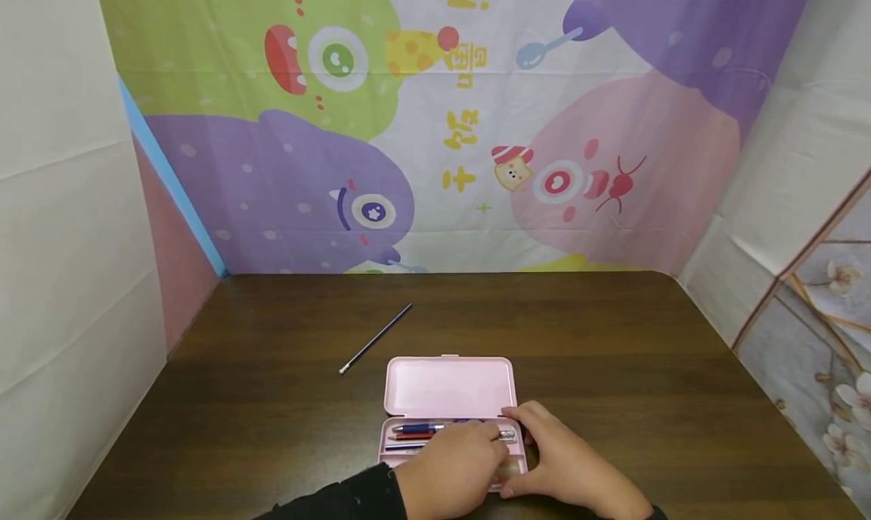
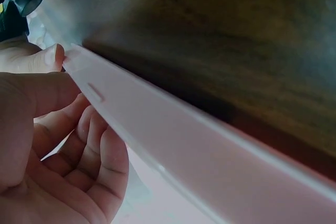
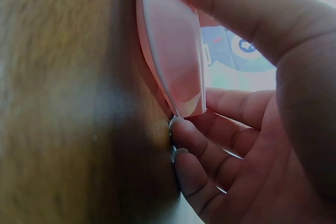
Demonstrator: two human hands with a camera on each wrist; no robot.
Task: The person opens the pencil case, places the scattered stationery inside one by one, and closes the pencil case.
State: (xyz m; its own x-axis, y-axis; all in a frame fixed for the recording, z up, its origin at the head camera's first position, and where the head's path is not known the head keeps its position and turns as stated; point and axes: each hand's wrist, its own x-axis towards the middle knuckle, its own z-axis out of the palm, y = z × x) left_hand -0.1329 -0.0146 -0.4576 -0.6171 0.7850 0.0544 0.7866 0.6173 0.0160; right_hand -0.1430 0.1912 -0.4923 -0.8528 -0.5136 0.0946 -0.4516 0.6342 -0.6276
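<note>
A pink pencil case (image 1: 449, 388) lies with its lid folded back on the table. In its tray are a blue pen (image 1: 413, 429), a red pencil (image 1: 407, 437) and other writing tools. My left hand (image 1: 454, 467) reaches over the tray with bent fingers, its fingertips hidden inside; I cannot tell whether they pinch anything. In the left wrist view, the case's front wall (image 2: 173, 124) partly hides that hand's thumb side. My right hand (image 1: 565, 463) holds the case's right end, thumb at the front edge and fingers round the far corner. The right wrist view shows fingertips (image 3: 186, 135) at the case's bottom corner.
A dark pencil (image 1: 376, 338) with a whitish end lies slantwise behind and left of the case on the brown table (image 1: 646, 369). A cartoon-printed cloth (image 1: 449, 225) hangs along the back edge, and pale cloth walls (image 1: 68, 240) flank both sides.
</note>
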